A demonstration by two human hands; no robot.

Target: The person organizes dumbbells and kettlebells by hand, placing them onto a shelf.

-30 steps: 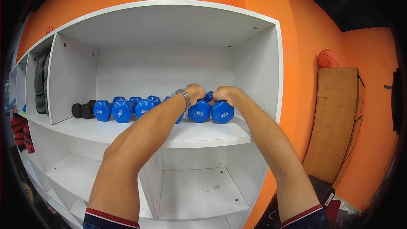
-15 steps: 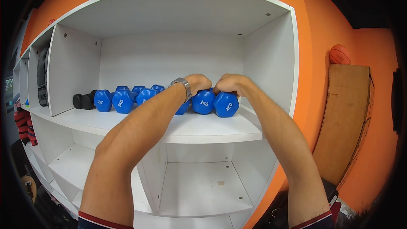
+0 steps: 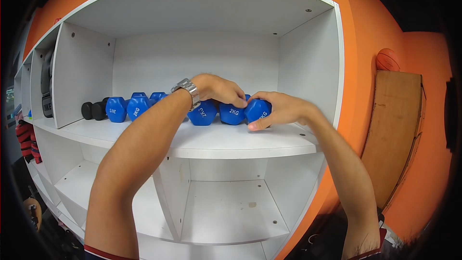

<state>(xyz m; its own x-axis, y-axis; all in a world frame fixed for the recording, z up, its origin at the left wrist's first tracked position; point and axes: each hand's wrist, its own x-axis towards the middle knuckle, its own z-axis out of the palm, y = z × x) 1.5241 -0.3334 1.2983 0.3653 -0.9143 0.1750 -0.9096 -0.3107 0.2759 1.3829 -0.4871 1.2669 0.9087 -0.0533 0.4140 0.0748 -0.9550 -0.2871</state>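
A row of blue hexagonal dumbbells marked 2KG stands on the white shelf, end faces toward me. My left hand, with a metal watch on its wrist, reaches over the second blue dumbbell from the right. Its fingers curl down behind that dumbbell's front head, partly hidden. The rightmost blue dumbbell is in my right hand, thumb low on its front face and fingers over the top. These two dumbbells sit side by side. Just left of them, below my left wrist, is another blue dumbbell.
More blue dumbbells and small black dumbbells line the shelf's left side. The shelf's side wall rises at right. Lower compartments open beneath. A basketball rests atop a brown board by the orange wall.
My right hand has shifted from above the rightmost dumbbell to its front and right side. My left forearm has moved left, uncovering another dumbbell's face. The view has shifted slightly.
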